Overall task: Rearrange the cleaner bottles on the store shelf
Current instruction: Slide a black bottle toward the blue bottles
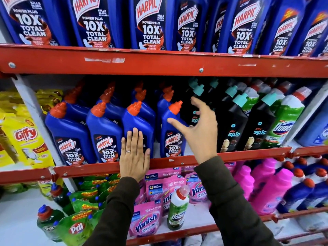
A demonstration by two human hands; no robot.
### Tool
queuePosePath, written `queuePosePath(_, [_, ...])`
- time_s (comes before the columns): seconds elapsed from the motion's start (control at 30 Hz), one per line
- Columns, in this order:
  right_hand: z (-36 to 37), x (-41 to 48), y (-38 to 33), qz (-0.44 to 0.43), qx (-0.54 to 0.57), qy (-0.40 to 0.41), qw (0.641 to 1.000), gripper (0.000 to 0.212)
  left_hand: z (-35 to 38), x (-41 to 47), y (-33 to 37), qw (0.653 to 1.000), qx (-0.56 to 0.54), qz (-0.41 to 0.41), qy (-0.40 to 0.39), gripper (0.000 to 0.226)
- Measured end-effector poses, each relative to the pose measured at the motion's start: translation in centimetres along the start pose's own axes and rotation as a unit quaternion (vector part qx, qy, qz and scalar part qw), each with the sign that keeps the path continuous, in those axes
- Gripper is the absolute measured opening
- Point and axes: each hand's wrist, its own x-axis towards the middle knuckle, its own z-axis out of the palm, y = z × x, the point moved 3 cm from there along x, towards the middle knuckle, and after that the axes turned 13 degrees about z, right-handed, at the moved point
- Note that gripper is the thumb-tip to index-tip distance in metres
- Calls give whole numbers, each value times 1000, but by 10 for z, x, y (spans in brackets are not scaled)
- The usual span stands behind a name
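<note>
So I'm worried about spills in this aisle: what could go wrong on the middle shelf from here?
1. The left hand lies flat on a blue Harpic bottle; a hard push might tip the bottles crowded behind it.
2. The right hand is open, gripping nothing, beside the rightmost Harpic bottle and the black Spic bottles; a sweep could topple either.

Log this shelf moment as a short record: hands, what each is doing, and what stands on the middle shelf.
left hand: flat, fingers together, pressed on the front of a blue Harpic bottle
right hand: open, fingers spread, in front of the next Harpic bottle; contact unclear
middle shelf: blue Harpic bottles left, black Spic bottles centre-right, green Domex bottle far right
held items: none
stray item: green Domex bottle on the lower shelf among pink Vanish pouches
</note>
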Motion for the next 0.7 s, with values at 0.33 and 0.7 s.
queuePosePath(0.33, [-111, 78, 87, 121, -16, 241, 963, 77, 1, -1, 2, 1000, 7, -1, -4, 63])
queuePosePath(0.7, [-116, 109, 144, 168, -36, 142, 975, 64, -1, 1, 2, 1000, -2, 2, 6, 64])
